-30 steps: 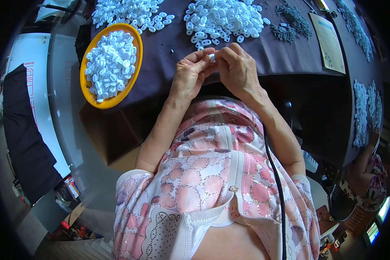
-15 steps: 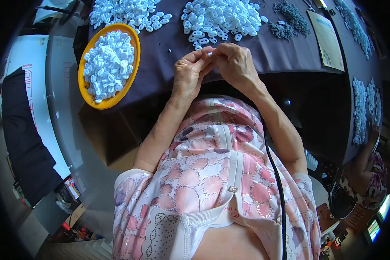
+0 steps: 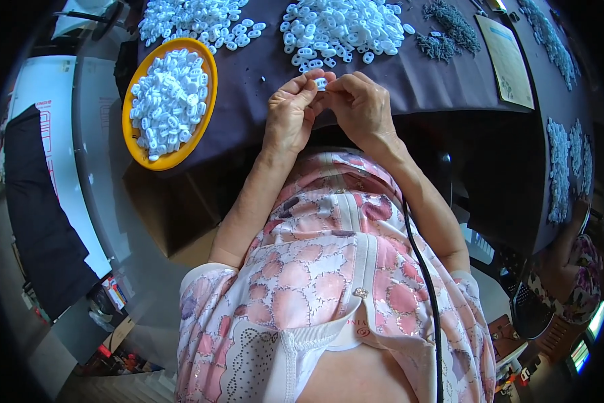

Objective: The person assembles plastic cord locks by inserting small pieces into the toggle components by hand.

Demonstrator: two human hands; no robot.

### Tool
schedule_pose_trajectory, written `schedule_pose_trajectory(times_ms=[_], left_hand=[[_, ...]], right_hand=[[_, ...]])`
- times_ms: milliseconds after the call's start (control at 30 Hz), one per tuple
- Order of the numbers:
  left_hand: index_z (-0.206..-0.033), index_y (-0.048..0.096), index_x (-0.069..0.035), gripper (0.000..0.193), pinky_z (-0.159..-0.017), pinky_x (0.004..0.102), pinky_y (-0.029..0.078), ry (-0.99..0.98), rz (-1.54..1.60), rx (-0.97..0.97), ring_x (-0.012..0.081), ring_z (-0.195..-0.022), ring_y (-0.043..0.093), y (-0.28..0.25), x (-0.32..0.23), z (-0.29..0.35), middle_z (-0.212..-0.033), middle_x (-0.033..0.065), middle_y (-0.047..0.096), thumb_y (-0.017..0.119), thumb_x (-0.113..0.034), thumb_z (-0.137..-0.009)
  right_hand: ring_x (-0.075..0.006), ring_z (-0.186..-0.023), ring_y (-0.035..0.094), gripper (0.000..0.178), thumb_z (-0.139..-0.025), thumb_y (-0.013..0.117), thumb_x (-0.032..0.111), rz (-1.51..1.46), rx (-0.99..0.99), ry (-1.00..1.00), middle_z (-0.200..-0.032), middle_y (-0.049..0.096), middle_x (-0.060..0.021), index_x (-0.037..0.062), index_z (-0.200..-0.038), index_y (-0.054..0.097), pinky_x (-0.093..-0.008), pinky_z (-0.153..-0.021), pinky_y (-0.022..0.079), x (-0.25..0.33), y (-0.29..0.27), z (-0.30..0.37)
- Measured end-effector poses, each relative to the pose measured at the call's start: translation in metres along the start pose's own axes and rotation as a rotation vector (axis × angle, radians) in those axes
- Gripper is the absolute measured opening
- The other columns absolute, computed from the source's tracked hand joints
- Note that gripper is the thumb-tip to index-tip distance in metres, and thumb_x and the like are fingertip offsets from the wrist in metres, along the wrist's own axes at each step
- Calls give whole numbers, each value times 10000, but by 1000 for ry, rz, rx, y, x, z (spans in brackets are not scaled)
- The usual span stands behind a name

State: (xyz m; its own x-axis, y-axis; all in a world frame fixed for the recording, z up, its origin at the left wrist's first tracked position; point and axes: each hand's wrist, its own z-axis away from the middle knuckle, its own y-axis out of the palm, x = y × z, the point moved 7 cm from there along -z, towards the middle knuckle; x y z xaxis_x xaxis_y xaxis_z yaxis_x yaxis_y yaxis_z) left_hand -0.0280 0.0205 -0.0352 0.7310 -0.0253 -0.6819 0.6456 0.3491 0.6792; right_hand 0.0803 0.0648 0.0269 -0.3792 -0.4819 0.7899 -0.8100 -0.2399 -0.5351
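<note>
Between my hands, just off the table's front edge, is a small white oval plastic piece with two dark holes. My left hand pinches it between thumb and fingers. The closed fingertips of my right hand grip its right edge; whether they also hold something smaller is hidden. Right beyond my fingers spreads a heap of similar white pieces. To the left, an orange oval basin full of white pieces stands at the table's corner.
Another white pile lies at the far left of the dark-covered table. Small grey parts and a tan envelope lie right. More small pieces sit on the side table, near another person's arm. A black cable hangs over my front.
The white piece has turned so its two-holed face shows between my fingers. Both hands have shifted slightly, and my right fingertips have drawn back from over it.
</note>
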Motion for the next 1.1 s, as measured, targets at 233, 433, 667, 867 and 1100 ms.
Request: schedule_pose_trajectory(times_ms=[233,433,667,867,1100], left_hand=[[-1060,545,3,193,-810,318,495,-41,38,17,193,-904,604,-2,2,-1,-1042,148,602,442,-82,-920],[-1058,547,3,192,-798,309,498,-58,72,56,181,-891,607,-1,1,-1,-1027,135,611,453,-87,-916],[-1056,544,15,193,-800,319,507,-58,55,22,180,-862,619,-2,1,0,-990,129,619,474,-82,-905],[-1046,550,18,185,-805,333,512,-55,71,38,187,-858,623,-5,3,-2,-982,129,618,470,-72,-905],[-1054,552,18,186,-794,309,519,-35,55,27,179,-860,618,-3,3,-2,-987,123,614,494,-57,-893]], right_hand=[[-287,-636,616,82,-702,609,14,-114,-58,-14,-718,592,-136,13,-783,622,-332,-566,499,0,-2,0],[-283,-631,617,82,-704,595,9,-149,-64,-12,-721,596,-139,13,-780,626,-332,-568,502,-2,-2,-2],[-282,-630,617,73,-710,584,9,-124,-32,-29,-730,599,-140,13,-769,626,-329,-570,503,-2,-1,-6],[-286,-646,612,73,-713,584,16,-136,-26,-17,-726,593,-133,14,-771,629,-339,-582,500,0,-4,-7],[-297,-646,605,79,-714,581,31,-78,-3,-33,-736,591,-135,21,-774,632,-359,-586,498,-2,-2,-8]])
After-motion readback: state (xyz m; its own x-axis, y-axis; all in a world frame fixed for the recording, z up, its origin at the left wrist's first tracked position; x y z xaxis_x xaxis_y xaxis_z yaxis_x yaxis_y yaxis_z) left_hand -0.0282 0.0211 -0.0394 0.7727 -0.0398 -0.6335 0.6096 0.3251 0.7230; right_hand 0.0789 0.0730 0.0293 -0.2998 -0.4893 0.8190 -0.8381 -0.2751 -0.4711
